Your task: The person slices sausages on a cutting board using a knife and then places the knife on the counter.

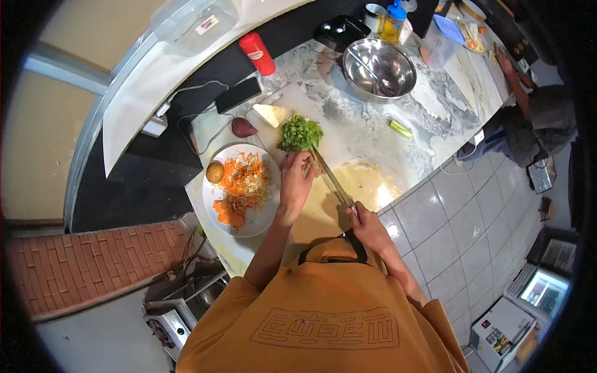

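My right hand [370, 230] is wrapped around the handle of a knife [336, 184], whose blade points away from me toward a heap of chopped green herbs [300, 133]. The herbs lie on a pale cutting board [295, 96]. Just in front of the heap, close to the knife's tip, is my left hand [298, 179] with its fingers curled together; what they pinch, if anything, I cannot make out. Behind the herbs sits a white wedge [270, 114], perhaps cabbage, with a red onion [244, 128] to its left.
Left of my left hand, a white plate [266, 217] holds shredded carrot, orange slices and a potato [215, 171]. A steel bowl [398, 87], green stalk pieces [400, 128], a phone [238, 95] and a red bottle [257, 54] stand or lie farther off. Another person [538, 118] works at right.
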Motion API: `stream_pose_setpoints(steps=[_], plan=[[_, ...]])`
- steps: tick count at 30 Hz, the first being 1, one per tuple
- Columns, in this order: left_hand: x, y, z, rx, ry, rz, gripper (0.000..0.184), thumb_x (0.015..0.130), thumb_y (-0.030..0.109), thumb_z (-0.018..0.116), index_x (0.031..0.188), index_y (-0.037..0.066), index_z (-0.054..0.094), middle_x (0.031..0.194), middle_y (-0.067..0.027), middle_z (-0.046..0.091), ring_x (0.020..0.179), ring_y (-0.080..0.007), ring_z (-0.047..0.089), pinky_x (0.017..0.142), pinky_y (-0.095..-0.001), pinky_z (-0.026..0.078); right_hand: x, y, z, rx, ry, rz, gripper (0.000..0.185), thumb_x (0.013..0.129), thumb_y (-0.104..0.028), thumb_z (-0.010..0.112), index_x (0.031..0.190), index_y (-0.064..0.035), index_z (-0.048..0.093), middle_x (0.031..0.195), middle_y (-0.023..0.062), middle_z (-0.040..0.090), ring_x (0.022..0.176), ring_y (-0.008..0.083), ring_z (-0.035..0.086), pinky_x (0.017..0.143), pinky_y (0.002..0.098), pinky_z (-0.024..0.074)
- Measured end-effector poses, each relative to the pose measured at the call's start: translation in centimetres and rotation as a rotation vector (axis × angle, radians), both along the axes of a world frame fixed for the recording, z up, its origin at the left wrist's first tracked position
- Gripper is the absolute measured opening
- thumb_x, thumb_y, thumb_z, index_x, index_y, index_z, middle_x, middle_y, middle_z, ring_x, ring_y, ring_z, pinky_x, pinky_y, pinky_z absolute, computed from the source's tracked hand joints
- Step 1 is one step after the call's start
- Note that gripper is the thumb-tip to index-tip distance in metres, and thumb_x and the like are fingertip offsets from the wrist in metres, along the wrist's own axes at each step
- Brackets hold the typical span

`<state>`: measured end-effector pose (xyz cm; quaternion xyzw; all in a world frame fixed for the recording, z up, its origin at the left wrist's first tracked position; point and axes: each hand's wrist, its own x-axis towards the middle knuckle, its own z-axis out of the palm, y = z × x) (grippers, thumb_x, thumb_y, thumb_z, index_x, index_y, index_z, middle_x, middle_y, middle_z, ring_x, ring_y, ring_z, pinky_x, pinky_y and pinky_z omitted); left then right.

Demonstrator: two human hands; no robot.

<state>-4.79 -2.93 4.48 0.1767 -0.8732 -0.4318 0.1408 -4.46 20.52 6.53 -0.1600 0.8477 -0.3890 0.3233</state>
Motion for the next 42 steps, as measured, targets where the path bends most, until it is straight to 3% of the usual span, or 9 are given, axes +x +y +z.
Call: stream_pose_setpoints(steps=[10, 14, 16, 18, 19, 25, 29, 35, 42], plan=[[6.7, -1.5, 2.6, -0.255, 0.101, 0.250, 0.025, 0.087, 0.012, 0.067, 0.110, 0.005, 0.062, 0.107, -0.0140, 0.063, 0.103, -0.0344, 0.061, 0.088, -0.0424, 0.048, -2.7, 2.8, -2.3, -0.034, 0.123, -0.090, 0.034, 0.103, -0.032, 0.048, 0.098, 0.0018, 0.049, 0.067, 0.0250, 0.053, 0.057, 0.0398, 0.051, 0.058, 0.0440, 0.0432], [10.9, -1.2, 1.6, -0.172, 0.104, 0.377, 0.025, 0.089, 0.018, 0.066, 0.111, 0.006, 0.062, 0.104, -0.0151, 0.063, 0.099, -0.0388, 0.058, 0.088, -0.0457, 0.047, -5.4, 2.1, -0.7, -0.032, -0.123, -0.134, 0.027, 0.103, -0.026, 0.049, 0.099, -0.0001, 0.050, 0.068, 0.0248, 0.054, 0.061, 0.0394, 0.055, 0.059, 0.0453, 0.0436], [12.7, -0.3, 0.7, -0.183, 0.059, 0.449, 0.025, 0.088, 0.014, 0.067, 0.110, 0.005, 0.062, 0.103, -0.0144, 0.063, 0.098, -0.0363, 0.060, 0.086, -0.0436, 0.050, -7.8, 2.4, -3.1, -0.040, 0.080, -0.031, 0.019, 0.101, -0.019, 0.050, 0.102, -0.0001, 0.049, 0.069, 0.0241, 0.058, 0.066, 0.0443, 0.059, 0.060, 0.0476, 0.0443], [14.0, 1.1, 0.0, -0.065, 0.026, 0.466, 0.025, 0.088, 0.012, 0.068, 0.111, 0.005, 0.062, 0.104, -0.0140, 0.063, 0.099, -0.0338, 0.061, 0.085, -0.0420, 0.051, -10.3, 1.9, -4.0, -0.130, 0.499, 0.135, 0.021, 0.100, -0.021, 0.053, 0.102, 0.0002, 0.048, 0.061, 0.0150, 0.056, 0.051, 0.0342, 0.057, 0.049, 0.0399, 0.0437], [14.4, 1.8, -0.3, 0.051, -0.009, 0.460, 0.026, 0.088, 0.010, 0.068, 0.113, 0.005, 0.061, 0.105, -0.0137, 0.064, 0.100, -0.0313, 0.063, 0.085, -0.0405, 0.052, -11.4, 1.6, -4.7, -0.115, 0.575, 0.136, 0.019, 0.098, -0.014, 0.053, 0.104, 0.0029, 0.048, 0.076, 0.0271, 0.060, 0.068, 0.0498, 0.059, 0.058, 0.0497, 0.0473], [13.3, 6.3, -5.5, 0.414, 0.124, 0.450, 0.043, 0.088, 0.012, 0.070, 0.126, 0.001, 0.053, 0.119, -0.0171, 0.060, 0.109, -0.0313, 0.061, 0.090, -0.0389, 0.052, -16.4, 0.2, -5.6, 0.152, 0.620, 0.164, 0.028, 0.090, -0.013, 0.059, 0.110, 0.0035, 0.048, 0.104, 0.0287, 0.057, 0.095, 0.0485, 0.059, 0.080, 0.0557, 0.0490], [10.0, 8.0, -4.2, 0.171, 0.074, 0.524, 0.051, 0.088, 0.013, 0.070, 0.131, -0.002, 0.047, 0.129, -0.0219, 0.053, 0.117, -0.0373, 0.056, 0.098, -0.0423, 0.048, -17.6, -0.4, -4.3, 0.297, 1.028, 0.267, 0.027, 0.091, -0.018, 0.057, 0.106, 0.0046, 0.056, 0.105, 0.0258, 0.059, 0.100, 0.0440, 0.060, 0.085, 0.0544, 0.0480], [6.8, 7.4, -4.1, 0.004, 0.087, 0.542, 0.070, 0.088, 0.017, 0.069, 0.142, -0.004, 0.029, 0.137, -0.0298, 0.045, 0.127, -0.0447, 0.047, 0.107, -0.0482, 0.038, -16.7, -5.1, -3.5, -0.011, 0.657, 0.454, 0.042, 0.091, -0.019, 0.058, 0.123, 0.0075, 0.055, 0.121, 0.0293, 0.059, 0.111, 0.0443, 0.056, 0.098, 0.0492, 0.0449], [4.7, 7.4, -2.8, 0.260, 0.182, 0.678, 0.070, 0.092, 0.020, 0.068, 0.146, 0.007, 0.025, 0.138, -0.0278, 0.051, 0.126, -0.0329, 0.052, 0.104, -0.0401, 0.042, -15.8, -7.2, -5.0, -0.475, 0.345, 0.292, 0.055, 0.087, -0.011, 0.059, 0.137, 0.0050, 0.045, 0.126, 0.0325, 0.056, 0.116, 0.0470, 0.054, 0.104, 0.0473, 0.0414]])
